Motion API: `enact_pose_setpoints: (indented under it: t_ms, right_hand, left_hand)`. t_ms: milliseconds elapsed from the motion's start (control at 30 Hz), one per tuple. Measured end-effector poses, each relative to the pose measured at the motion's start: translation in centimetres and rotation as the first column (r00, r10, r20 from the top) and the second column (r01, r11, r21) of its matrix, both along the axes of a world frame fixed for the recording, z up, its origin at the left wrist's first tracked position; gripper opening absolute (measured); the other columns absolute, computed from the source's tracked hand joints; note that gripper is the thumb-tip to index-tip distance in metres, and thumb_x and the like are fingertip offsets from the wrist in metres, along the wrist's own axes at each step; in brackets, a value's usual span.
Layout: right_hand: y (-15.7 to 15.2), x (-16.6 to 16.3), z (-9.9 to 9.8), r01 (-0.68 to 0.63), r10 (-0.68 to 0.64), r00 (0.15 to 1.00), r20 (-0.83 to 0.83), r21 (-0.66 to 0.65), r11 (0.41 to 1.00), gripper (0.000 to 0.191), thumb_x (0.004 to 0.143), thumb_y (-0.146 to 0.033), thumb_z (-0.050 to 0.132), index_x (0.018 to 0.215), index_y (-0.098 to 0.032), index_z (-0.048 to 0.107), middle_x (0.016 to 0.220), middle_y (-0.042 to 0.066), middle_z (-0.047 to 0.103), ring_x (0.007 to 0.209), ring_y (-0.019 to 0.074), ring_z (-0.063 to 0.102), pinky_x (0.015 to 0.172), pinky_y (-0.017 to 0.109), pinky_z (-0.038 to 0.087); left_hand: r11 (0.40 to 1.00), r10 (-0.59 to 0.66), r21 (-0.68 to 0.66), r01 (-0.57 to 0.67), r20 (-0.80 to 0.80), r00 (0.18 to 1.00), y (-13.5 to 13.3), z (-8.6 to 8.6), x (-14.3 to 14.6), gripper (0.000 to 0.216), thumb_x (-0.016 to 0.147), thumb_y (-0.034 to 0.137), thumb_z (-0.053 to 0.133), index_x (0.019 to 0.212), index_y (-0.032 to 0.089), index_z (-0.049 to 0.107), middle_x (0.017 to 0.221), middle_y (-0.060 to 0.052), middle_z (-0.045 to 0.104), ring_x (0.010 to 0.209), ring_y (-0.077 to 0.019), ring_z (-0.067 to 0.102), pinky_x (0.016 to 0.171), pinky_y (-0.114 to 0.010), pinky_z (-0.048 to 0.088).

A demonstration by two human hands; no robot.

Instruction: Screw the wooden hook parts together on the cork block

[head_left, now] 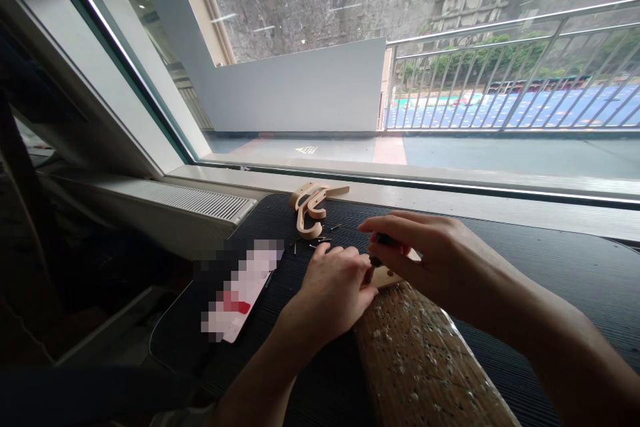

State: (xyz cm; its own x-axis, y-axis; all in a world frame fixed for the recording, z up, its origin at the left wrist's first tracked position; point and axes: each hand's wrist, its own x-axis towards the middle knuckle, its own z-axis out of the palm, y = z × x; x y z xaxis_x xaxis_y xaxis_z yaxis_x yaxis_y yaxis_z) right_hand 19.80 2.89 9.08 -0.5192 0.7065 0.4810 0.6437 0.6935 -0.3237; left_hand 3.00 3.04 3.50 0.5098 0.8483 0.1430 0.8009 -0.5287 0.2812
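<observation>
A pale wooden piece point(387, 277) with a dark round hole lies at the far end of a worn, pitted wooden board point(425, 353). My left hand point(335, 283) is closed at the piece's left side, its thumb against the wood; the fingertips are partly hidden. Above the piece, my right hand point(425, 247) grips the dark handle of a screwdriver point(383, 247), with a bit of red showing beside it. The tool's tip is hidden behind my left fingers.
Curved wooden hooks point(310, 210) lie at the table's far edge, with several loose screws point(323, 239) near them. A blurred pink-and-white item point(255, 283) rests to the left on the black table point(525, 247). Beyond stand a window sill point(450, 203) and a radiator point(200, 197).
</observation>
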Motion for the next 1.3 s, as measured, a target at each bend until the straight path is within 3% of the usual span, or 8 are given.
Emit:
enact_pose_setpoints:
  t_ms: [167,367,533,867,1067,1300]
  right_hand:
    - [0.2,-0.2,-0.1,0.063,-0.064,0.997,0.046,0.013,0.998,0.026,0.088,-0.026,0.050,0.110,-0.020,0.063,0.093,0.006,0.068,0.069,0.0141,0.060,0.060,0.027,0.044]
    - [-0.7,-0.3,0.1,-0.043,0.042,0.999,-0.013,-0.026,0.999,0.034,0.087,-0.018,0.051,0.119,-0.025,0.058,0.100,0.003,0.068,0.079,0.0127,0.062,0.065,0.023,0.044]
    - [-0.6,-0.2,0.3,-0.072,0.069,0.996,-0.063,-0.047,0.996,0.025,0.087,-0.019,0.053,0.109,-0.025,0.062,0.096,-0.001,0.068,0.082,0.0104,0.062,0.069,0.020,0.043]
    - [0.6,0.0,-0.2,0.113,-0.113,0.992,-0.052,-0.005,0.994,0.016,0.085,-0.031,0.055,0.094,-0.021,0.064,0.076,-0.002,0.066,0.061,0.0097,0.056,0.057,0.023,0.041]
    - [-0.1,0.5,0.1,-0.024,0.019,0.997,-0.072,-0.072,0.997,0.028,0.086,-0.022,0.052,0.112,-0.028,0.060,0.100,-0.001,0.068,0.080,0.0105,0.061,0.066,0.020,0.045]
    - [-0.2,0.6,0.3,-0.058,0.053,0.996,-0.072,-0.068,0.996,0.023,0.087,-0.023,0.052,0.107,-0.027,0.063,0.096,-0.001,0.068,0.078,0.0097,0.061,0.063,0.020,0.044]
  left_hand:
    - [1.000,-0.001,-0.016,0.001,0.015,1.000,0.0,0.2,0.0,0.012,0.079,0.032,0.060,0.084,0.022,0.063,0.085,-0.002,0.068,0.089,-0.0215,0.061,0.100,-0.046,0.033]
    - [1.000,-0.005,-0.025,0.005,0.011,1.000,0.0,0.6,0.1,0.015,0.084,0.031,0.053,0.085,0.021,0.064,0.088,-0.004,0.068,0.091,-0.0214,0.061,0.097,-0.042,0.036]
    - [1.000,-0.003,-0.029,0.003,0.001,1.000,0.0,0.4,0.1,0.017,0.083,0.033,0.055,0.084,0.020,0.064,0.089,-0.005,0.068,0.092,-0.0222,0.061,0.098,-0.043,0.035]
    - [0.999,0.011,-0.046,-0.010,0.024,1.000,0.1,0.3,0.1,0.009,0.079,0.030,0.061,0.083,0.022,0.061,0.085,-0.001,0.066,0.087,-0.0206,0.060,0.098,-0.047,0.034]
    - [0.999,0.004,-0.052,-0.004,0.015,1.000,0.1,0.3,0.0,0.014,0.081,0.031,0.059,0.091,0.022,0.062,0.092,-0.003,0.066,0.092,-0.0220,0.060,0.100,-0.048,0.033]
    - [0.999,-0.004,-0.040,0.004,-0.001,1.000,0.2,0.3,0.1,0.014,0.081,0.033,0.058,0.087,0.021,0.063,0.091,-0.004,0.067,0.092,-0.0227,0.060,0.098,-0.045,0.035]
